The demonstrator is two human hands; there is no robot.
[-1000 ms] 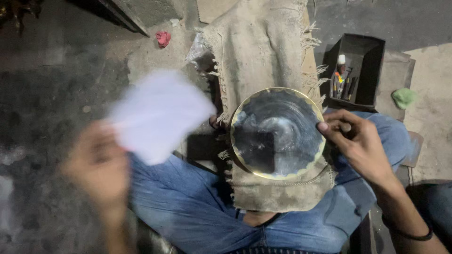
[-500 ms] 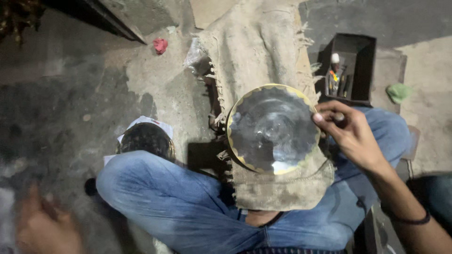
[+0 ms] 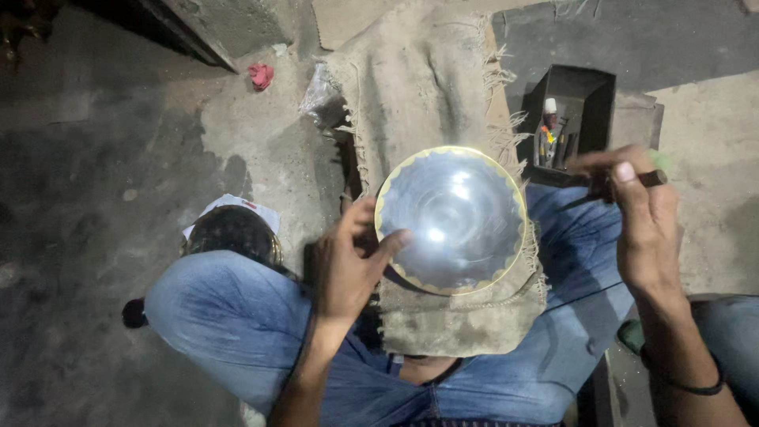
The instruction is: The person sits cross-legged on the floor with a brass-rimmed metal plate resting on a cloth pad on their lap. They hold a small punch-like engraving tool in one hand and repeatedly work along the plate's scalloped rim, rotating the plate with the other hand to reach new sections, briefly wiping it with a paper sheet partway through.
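Observation:
A shiny round metal bowl (image 3: 452, 215) with a yellow scalloped rim lies on a burlap cloth (image 3: 427, 87) draped over my lap. My left hand (image 3: 348, 265) grips the bowl's left edge, thumb on the rim. My right hand (image 3: 644, 209) is raised to the right of the bowl and is closed around a thin dark tool (image 3: 652, 179), held away from the metal. My legs in blue jeans (image 3: 229, 316) are crossed under the cloth.
A black open box (image 3: 581, 95) with small tools stands at the upper right. A dark round bowl (image 3: 231, 231) on white paper sits by my left knee. A red scrap (image 3: 261, 75) lies on the concrete floor farther off.
My left hand put down the white paper and came up to grip the bowl's left edge. My right hand left the bowl's right edge and now holds a thin tool.

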